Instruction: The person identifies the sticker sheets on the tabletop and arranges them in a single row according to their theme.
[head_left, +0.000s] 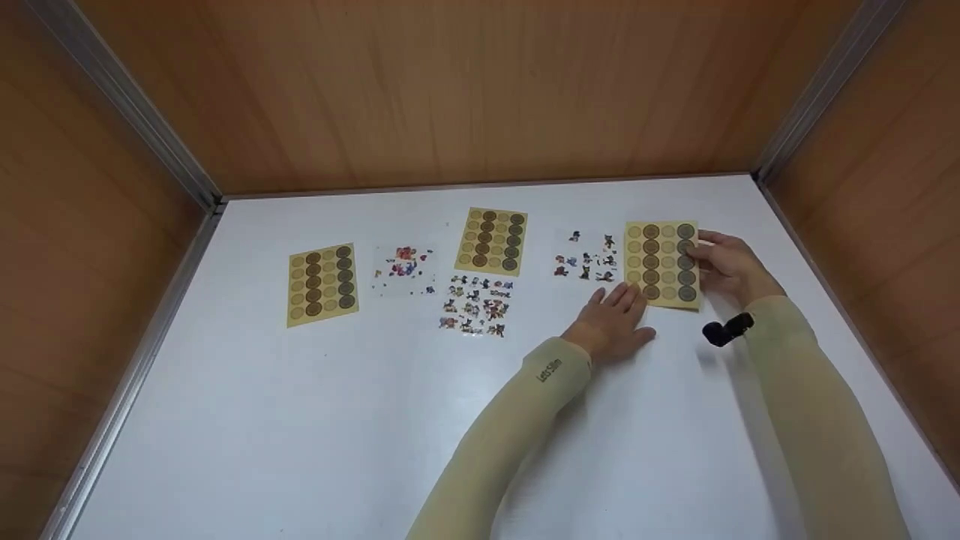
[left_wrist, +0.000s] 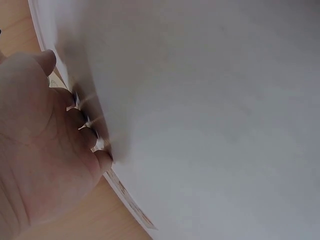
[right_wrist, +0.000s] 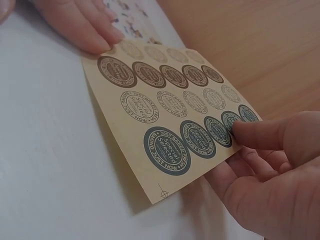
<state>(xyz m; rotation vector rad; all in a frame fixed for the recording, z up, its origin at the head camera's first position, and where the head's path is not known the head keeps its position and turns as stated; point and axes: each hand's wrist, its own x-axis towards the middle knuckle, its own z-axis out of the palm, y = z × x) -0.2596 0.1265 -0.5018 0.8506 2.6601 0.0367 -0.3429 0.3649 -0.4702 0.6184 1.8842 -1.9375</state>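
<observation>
On the right of the table, a tan sheet of round stickers (head_left: 661,264) has its right edge pinched by my right hand (head_left: 731,266), thumb on top and fingers below. In the right wrist view that edge of the sticker sheet (right_wrist: 172,112) is raised off the table. My left hand (head_left: 611,326) lies with fingers extended, fingertips on the sheet's lower left corner. Left of the sheet is a clear sheet of small cartoon stickers (head_left: 585,259), just above the left fingertips. The left wrist view shows the left palm (left_wrist: 45,145) beside the white tabletop.
Further left on the white table (head_left: 300,420) lie another tan round-sticker sheet (head_left: 491,241), a cartoon sticker sheet (head_left: 475,306), a clear sheet with colourful stickers (head_left: 405,270) and a third tan sheet (head_left: 323,285). Wooden panels (head_left: 480,90) enclose the back and sides.
</observation>
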